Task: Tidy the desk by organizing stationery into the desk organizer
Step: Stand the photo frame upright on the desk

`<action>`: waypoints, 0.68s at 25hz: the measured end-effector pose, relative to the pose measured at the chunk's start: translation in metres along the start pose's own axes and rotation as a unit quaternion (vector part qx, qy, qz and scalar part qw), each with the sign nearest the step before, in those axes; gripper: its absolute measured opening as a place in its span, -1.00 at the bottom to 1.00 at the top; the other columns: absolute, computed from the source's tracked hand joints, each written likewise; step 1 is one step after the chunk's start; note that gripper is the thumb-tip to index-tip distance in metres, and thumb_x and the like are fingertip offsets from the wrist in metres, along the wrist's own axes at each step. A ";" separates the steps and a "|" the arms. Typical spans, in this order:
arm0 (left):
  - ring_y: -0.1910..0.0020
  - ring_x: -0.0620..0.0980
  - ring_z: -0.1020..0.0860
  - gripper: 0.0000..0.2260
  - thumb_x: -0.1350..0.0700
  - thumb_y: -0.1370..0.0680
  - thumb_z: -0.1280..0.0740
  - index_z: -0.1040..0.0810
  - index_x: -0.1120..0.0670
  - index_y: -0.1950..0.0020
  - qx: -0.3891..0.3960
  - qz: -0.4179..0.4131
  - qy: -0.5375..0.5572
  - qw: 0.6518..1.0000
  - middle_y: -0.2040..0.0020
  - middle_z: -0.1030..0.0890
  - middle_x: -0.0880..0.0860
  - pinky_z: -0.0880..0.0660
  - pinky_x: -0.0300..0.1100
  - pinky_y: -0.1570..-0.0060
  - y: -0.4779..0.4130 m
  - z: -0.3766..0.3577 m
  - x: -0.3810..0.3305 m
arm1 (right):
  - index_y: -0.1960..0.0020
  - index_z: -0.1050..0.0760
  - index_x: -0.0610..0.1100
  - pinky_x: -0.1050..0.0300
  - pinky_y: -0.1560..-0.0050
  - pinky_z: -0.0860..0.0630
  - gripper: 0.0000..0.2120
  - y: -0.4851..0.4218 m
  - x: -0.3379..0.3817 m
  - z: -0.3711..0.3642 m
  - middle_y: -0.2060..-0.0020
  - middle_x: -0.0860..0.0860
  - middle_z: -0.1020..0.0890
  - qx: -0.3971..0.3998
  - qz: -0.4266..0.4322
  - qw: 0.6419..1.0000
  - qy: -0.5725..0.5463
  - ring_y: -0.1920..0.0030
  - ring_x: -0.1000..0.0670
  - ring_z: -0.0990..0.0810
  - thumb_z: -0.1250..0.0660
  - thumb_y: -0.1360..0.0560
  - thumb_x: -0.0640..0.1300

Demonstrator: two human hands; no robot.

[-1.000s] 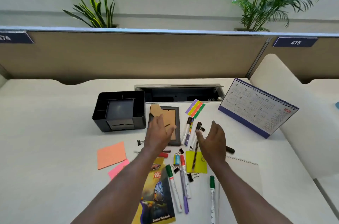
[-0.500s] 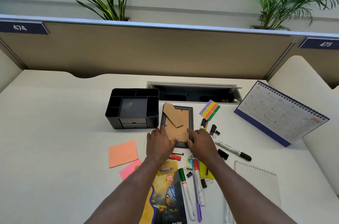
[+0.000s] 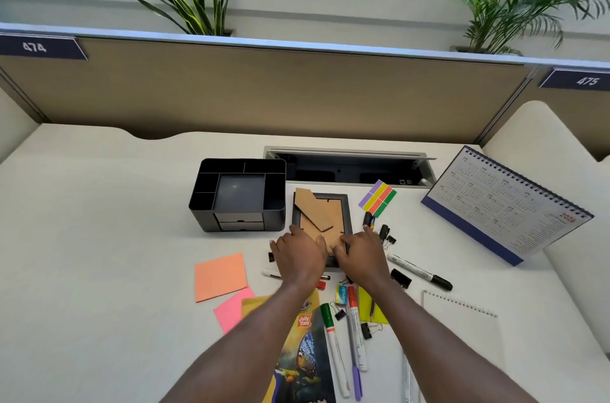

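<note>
Clearing the picture frame (image 3: 331, 219) beside the desk organizer (image 3: 237, 196), left hand (image 3: 298, 255) and right hand (image 3: 361, 255) grip its near corners; probably lifting next.

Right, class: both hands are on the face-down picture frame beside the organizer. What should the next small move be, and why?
Probably lift the picture frame clear and set it aside. The left hand and right hand hold its near end, it lies face down right beside the desk organizer, and loose markers crowd its near and right edges.
</note>
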State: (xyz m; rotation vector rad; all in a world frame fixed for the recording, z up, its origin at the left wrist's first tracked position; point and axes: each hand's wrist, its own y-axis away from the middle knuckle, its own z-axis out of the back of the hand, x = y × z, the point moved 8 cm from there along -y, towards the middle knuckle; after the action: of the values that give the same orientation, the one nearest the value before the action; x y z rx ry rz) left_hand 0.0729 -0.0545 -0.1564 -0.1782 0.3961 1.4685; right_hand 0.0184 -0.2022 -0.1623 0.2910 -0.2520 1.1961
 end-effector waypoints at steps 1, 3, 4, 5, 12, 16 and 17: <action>-0.13 0.16 -0.53 -0.43 -0.22 -0.53 -0.12 -0.42 0.23 -0.28 0.001 0.006 0.005 1.000 -0.11 -0.60 0.17 -0.36 0.08 -0.25 0.002 0.002 0.000 | 0.30 -0.47 -0.08 -0.05 -0.23 -0.40 -0.65 0.003 -0.001 0.002 0.38 -0.09 -0.55 0.006 -0.006 1.000 -0.012 0.08 -0.16 -0.51 -0.06 -0.48 0.09; -0.06 0.13 -0.54 -0.50 -0.21 -0.55 -0.12 -0.50 0.20 -0.17 0.002 0.013 0.032 0.999 -0.06 -0.60 0.15 -0.43 0.03 -0.15 0.006 0.010 -0.001 | 0.26 -0.47 -0.12 0.06 0.04 -0.40 -0.61 0.011 -0.002 0.010 0.28 -0.09 -0.52 0.014 -0.024 0.998 -0.063 0.06 -0.12 -0.50 -0.08 -0.46 0.15; 0.01 0.10 -0.54 -0.53 -0.20 -0.56 -0.12 -0.54 0.17 -0.08 0.000 0.014 0.056 0.998 -0.02 -0.59 0.14 -0.47 -0.01 -0.05 0.009 0.016 -0.002 | 0.17 -0.52 -0.15 0.09 0.11 -0.37 -0.55 0.015 -0.002 0.014 0.16 -0.09 -0.53 0.022 -0.038 0.994 -0.102 0.01 -0.11 -0.50 -0.08 -0.44 0.20; 0.08 0.07 -0.53 -0.56 -0.20 -0.57 -0.12 -0.56 0.15 0.01 -0.006 0.017 0.087 0.996 0.00 -0.57 0.13 -0.48 -0.07 0.08 0.012 0.024 -0.004 | 0.03 -0.55 -0.17 0.11 0.12 -0.36 -0.47 0.019 -0.001 0.020 0.03 -0.11 -0.51 0.029 -0.049 0.989 -0.134 -0.03 -0.09 -0.50 -0.09 -0.43 0.26; 0.38 -0.01 -0.47 -0.59 -0.12 -0.56 -0.19 -0.49 0.13 0.34 -0.015 0.041 0.232 0.972 0.15 -0.57 0.16 -0.24 -0.21 0.49 0.019 0.058 -0.002 | -0.41 -0.33 -0.09 0.16 -0.05 -0.54 -0.27 0.036 0.016 0.059 -0.24 -0.07 -0.32 0.089 -0.034 0.980 -0.178 -0.14 -0.01 -0.45 -0.51 -0.34 0.10; 0.43 0.02 -0.46 -0.48 -0.18 -0.55 -0.15 -0.45 0.15 0.45 -0.026 0.049 0.300 0.952 0.39 -0.53 0.09 -0.28 -0.19 0.49 0.023 0.082 -0.004 | -0.21 -0.56 -0.06 0.22 0.00 -0.42 -0.67 0.040 0.022 0.103 -0.07 -0.06 -0.53 -0.024 0.020 0.989 -0.146 -0.08 -0.05 -0.51 -0.43 -0.45 -0.16; 0.45 0.01 -0.45 -0.43 -0.25 -0.55 -0.13 -0.43 0.13 0.48 -0.036 0.040 0.317 0.947 0.45 -0.49 0.06 -0.25 -0.20 0.49 0.026 0.091 -0.006 | -0.14 -0.60 -0.06 0.21 0.02 -0.42 -0.75 0.041 0.022 0.114 0.02 -0.02 -0.56 -0.052 0.027 0.986 -0.157 -0.04 -0.05 -0.51 -0.43 -0.46 -0.17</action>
State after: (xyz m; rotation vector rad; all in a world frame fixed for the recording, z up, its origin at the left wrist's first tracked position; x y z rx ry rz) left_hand 0.0610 -0.0257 -0.0673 -0.7115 0.8767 1.4830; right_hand -0.0170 -0.2096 -0.0446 0.3825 -0.5975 1.1831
